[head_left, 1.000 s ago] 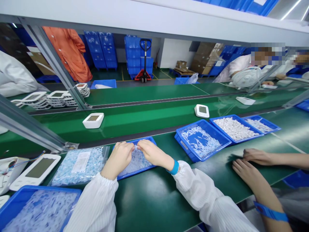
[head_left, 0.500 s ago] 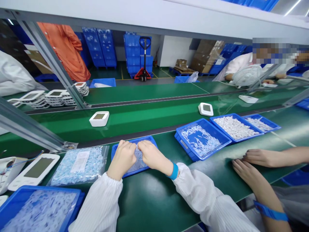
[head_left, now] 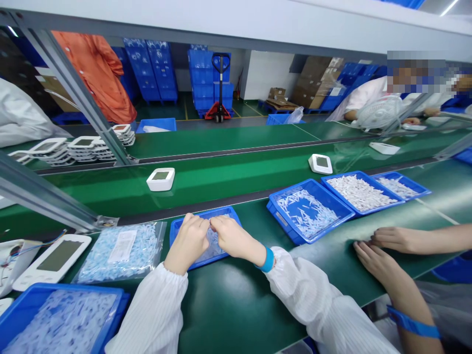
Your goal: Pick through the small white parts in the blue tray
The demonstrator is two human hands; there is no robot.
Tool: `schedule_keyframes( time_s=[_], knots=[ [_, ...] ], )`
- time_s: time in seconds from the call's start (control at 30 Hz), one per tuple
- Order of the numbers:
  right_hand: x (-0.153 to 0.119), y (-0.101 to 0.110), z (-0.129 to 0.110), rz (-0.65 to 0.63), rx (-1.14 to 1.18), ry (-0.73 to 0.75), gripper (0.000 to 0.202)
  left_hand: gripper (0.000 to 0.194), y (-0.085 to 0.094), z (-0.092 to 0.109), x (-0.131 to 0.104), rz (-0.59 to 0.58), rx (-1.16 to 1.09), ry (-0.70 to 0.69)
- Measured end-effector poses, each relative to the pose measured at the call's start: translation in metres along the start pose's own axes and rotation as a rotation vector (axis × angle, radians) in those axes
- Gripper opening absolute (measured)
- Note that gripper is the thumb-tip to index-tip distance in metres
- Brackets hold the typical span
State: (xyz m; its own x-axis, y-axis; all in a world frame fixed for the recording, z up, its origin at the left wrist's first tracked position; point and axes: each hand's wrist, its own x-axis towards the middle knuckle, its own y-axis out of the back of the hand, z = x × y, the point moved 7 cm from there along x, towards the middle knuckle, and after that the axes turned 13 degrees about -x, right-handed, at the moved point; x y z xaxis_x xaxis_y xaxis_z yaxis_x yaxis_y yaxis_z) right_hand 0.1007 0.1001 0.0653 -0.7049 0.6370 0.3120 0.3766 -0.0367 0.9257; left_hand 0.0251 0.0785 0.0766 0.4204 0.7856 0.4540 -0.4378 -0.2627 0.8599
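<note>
Both my hands meet above a small blue tray [head_left: 230, 212] that holds small clear pieces [head_left: 213, 241]. My left hand [head_left: 190, 241] is closed, its fingertips pinched toward the right ones. Closed in the same way, my right hand [head_left: 234, 236] wears a blue wristband [head_left: 268, 259]. Whatever lies between the fingertips is too small and too hidden to name. To the left of the tray rests a clear bag of light blue pieces [head_left: 123, 250] with a white label.
Blue trays [head_left: 311, 211] of small white pieces stand to the right, near a co-worker's hands [head_left: 391, 255]. White devices [head_left: 161, 179] sit on the green conveyor [head_left: 236, 172]. At lower left are another blue tray [head_left: 120, 300] and a white panel with a screen [head_left: 55, 260].
The white devices on the conveyor have shifted to the right. My hands remain pinched together over the tray, almost unmoved.
</note>
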Motion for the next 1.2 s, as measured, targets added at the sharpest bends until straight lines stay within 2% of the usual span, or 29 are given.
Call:
schedule_keyframes(
  time_s=[0.2, 0.37, 0.5, 0.7, 0.9, 1.2],
  knots=[
    [-0.003, -0.007, 0.001, -0.021, 0.060, 0.002, 0.026, 0.027, 0.004, 0.002, 0.000, -0.047, -0.082, 0.008],
    [-0.002, -0.013, 0.004, -0.038, 0.118, -0.014, 0.025, 0.027, -0.002, -0.001, 0.000, -0.107, -0.120, 0.037],
    [0.001, 0.001, 0.004, 0.021, 0.169, 0.036, 0.023, 0.024, 0.000, -0.009, 0.000, -0.077, -0.270, 0.108],
    [-0.001, 0.023, -0.004, 0.056, -0.045, 0.119, 0.018, 0.022, 0.020, -0.012, -0.002, -0.112, -0.362, 0.194],
    [-0.004, 0.029, -0.010, 0.084, -0.175, 0.169, 0.019, 0.024, 0.022, -0.010, -0.003, -0.148, -0.371, 0.199],
    [-0.005, 0.031, -0.012, 0.131, -0.117, 0.184, 0.020, 0.021, 0.025, -0.009, -0.003, -0.073, -0.439, 0.162]
  ],
)
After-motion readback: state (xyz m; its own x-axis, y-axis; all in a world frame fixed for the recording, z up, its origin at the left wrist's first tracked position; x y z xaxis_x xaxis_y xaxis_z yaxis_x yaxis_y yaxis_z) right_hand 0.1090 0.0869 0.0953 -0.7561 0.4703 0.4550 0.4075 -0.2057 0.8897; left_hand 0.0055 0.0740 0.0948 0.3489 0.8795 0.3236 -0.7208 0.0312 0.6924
